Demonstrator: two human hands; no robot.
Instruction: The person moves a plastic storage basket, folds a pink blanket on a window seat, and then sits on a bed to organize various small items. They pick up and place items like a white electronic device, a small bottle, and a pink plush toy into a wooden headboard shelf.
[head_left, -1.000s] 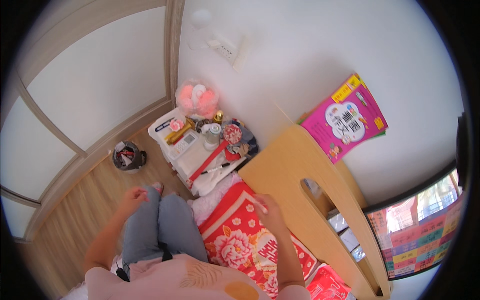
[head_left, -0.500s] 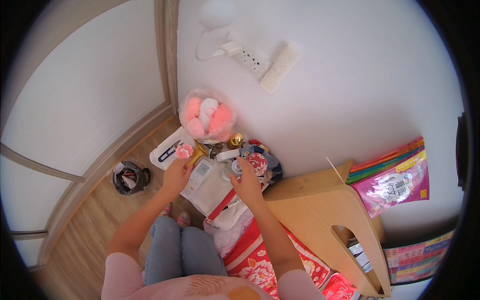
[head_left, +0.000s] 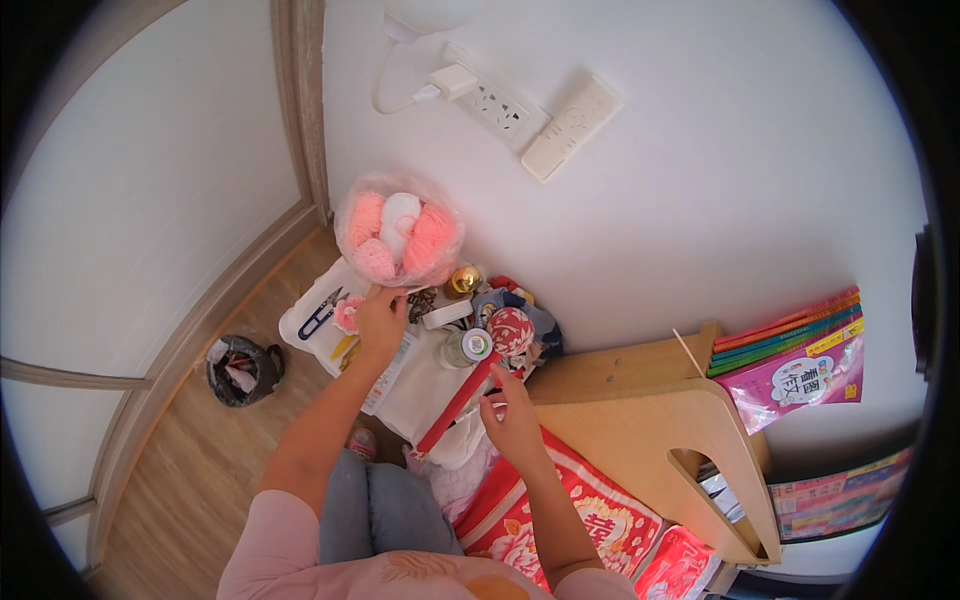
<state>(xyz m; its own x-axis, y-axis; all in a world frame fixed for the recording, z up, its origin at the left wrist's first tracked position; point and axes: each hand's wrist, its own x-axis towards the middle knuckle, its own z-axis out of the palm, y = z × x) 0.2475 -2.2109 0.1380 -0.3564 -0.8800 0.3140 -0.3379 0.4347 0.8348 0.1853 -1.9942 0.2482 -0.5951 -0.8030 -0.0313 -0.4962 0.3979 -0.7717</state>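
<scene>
My left hand (head_left: pixel 382 325) is at the far part of the white surface, just below a clear bag of pink and white yarn balls (head_left: pixel 402 235). Its fingers are bent together near a small pale edge; what they pinch is too small to make out. My right hand (head_left: pixel 514 412) hovers over the near right side, thumb and index finger apart, beside a red strip (head_left: pixel 455 408). Beyond it stands a clear jar (head_left: pixel 457 350) with a round lid. A remote control (head_left: pixel 388 378) lies partly hidden under my left forearm. Left of that hand are a pink crocheted flower (head_left: pixel 346 314) and blue-handled thread snips (head_left: pixel 322 312).
A gold-topped jar (head_left: pixel 463 281), a white box-like piece (head_left: pixel 447 315) and a red patterned ball (head_left: pixel 511 330) sit at the back. A wooden stand (head_left: pixel 640 420) is on the right, books (head_left: pixel 790 350) behind it. A black-lined bin (head_left: pixel 243 370) stands on the floor left.
My right hand has let go of the jar and drawn back toward me. My left hand has moved away from the remote and up toward the yarn bag. The view has shifted slightly.
</scene>
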